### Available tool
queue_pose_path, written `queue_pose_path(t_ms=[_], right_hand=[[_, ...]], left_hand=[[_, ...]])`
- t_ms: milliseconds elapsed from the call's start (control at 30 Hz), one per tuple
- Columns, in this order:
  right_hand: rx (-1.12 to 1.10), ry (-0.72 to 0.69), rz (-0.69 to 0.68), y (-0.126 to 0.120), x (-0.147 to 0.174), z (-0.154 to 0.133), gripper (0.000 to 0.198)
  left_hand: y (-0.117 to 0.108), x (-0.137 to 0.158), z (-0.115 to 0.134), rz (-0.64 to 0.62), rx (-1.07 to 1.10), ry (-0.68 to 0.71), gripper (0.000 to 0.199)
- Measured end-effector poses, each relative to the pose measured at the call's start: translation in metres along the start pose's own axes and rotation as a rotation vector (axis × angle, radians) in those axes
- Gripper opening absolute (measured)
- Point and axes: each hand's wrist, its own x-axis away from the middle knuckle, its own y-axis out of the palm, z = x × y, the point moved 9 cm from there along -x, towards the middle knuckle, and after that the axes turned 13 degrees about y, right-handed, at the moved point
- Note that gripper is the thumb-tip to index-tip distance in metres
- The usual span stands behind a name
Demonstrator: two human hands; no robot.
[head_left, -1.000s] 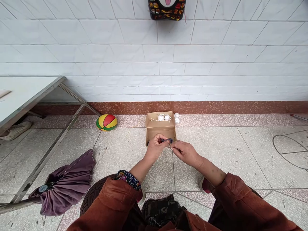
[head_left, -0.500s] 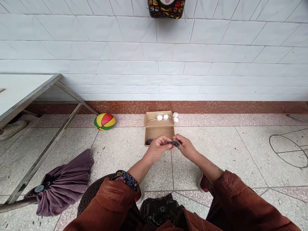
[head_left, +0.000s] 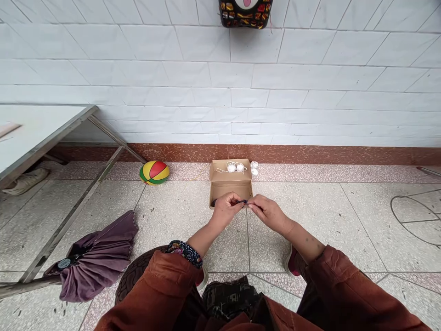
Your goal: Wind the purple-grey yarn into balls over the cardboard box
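Observation:
My left hand (head_left: 225, 209) and my right hand (head_left: 270, 214) meet in front of me above the near edge of an open cardboard box (head_left: 230, 187). Pinched between the fingertips of both is a small piece of dark yarn (head_left: 242, 201), mostly covered by the fingers. A dark yarn ball (head_left: 214, 202) shows in part in the box's near left corner, beside my left hand. On the raised lid rest two white yarn balls (head_left: 235, 168) with loose strands. More white yarn (head_left: 254, 168) lies on the floor just right of the lid.
A yellow, red and green ball (head_left: 154, 172) sits near the wall. A metal-framed table (head_left: 44, 133) stands at left, with a folded purple umbrella (head_left: 98, 262) and a shoe (head_left: 27, 180) near it. At right is a wire stand (head_left: 418, 220). A patterned bag (head_left: 245, 16) is at the wall above.
The dark yarn piece has turned and shows less between my fingers. My right hand has rolled over, its back more upward. The whole view has shifted slightly.

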Motion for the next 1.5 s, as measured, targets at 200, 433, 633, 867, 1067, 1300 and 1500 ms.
queue_pose_path(t_ms=[200,433,633,867,1067,1300,1500], right_hand=[[-0.136,0.109,0.116,-0.021,-0.008,0.015,0.020],[-0.222,0.224,0.061,-0.006,-0.008,0.027,0.021],[-0.049,0.130,-0.011,0.021,0.001,0.019,0.018],[0.110,-0.094,-0.056,0.017,0.009,-0.012,0.020],[-0.009,0.002,0.100,-0.021,-0.010,0.000,0.021],[-0.215,0.167,0.098,-0.002,-0.019,0.023,0.019],[-0.135,0.095,-0.043,0.030,-0.008,0.011,0.022]], left_hand=[[0.034,0.009,0.011,-0.256,0.226,-0.065,0.034],[0.029,0.009,0.023,-0.154,0.415,-0.101,0.050],[0.011,0.004,0.021,0.002,0.361,-0.030,0.033],[-0.003,0.001,0.009,0.083,0.182,-0.043,0.025],[0.012,0.004,0.009,-0.087,0.183,-0.029,0.027],[0.024,0.009,0.026,-0.185,0.361,-0.055,0.042],[-0.003,0.002,0.026,0.033,0.347,-0.011,0.037]])
